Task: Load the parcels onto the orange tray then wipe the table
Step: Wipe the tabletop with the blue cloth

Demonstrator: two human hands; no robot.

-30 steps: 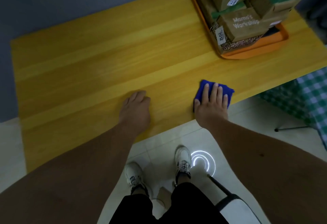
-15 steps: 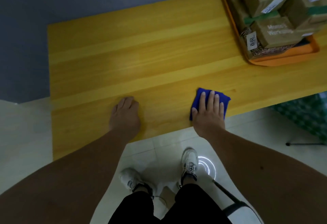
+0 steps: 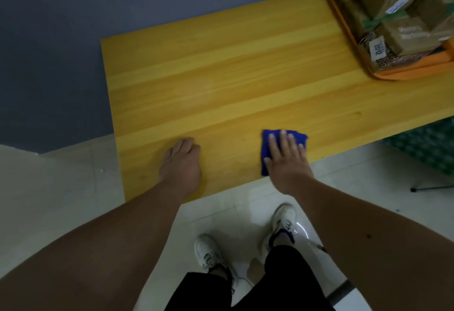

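My right hand (image 3: 287, 161) lies flat, fingers straight, on a folded blue cloth (image 3: 267, 148) near the front edge of the yellow wooden table (image 3: 233, 84). My left hand (image 3: 181, 163) rests on the tabletop to the left of the cloth, its fingers bent under, holding nothing. Several brown cardboard parcels (image 3: 403, 16) are stacked on the orange tray (image 3: 412, 71) at the table's far right corner, partly cut off by the frame.
A dark grey wall (image 3: 122, 3) runs behind the table. Pale floor tiles (image 3: 61, 188) lie left of and below the table, where my white shoes (image 3: 208, 251) stand. A green chequered object (image 3: 427, 143) and a thin stand leg (image 3: 432, 186) sit at the right.
The view has swung left, so the tray and parcels now sit further to the right. My right hand has slid the blue cloth a little to the left along the front edge.
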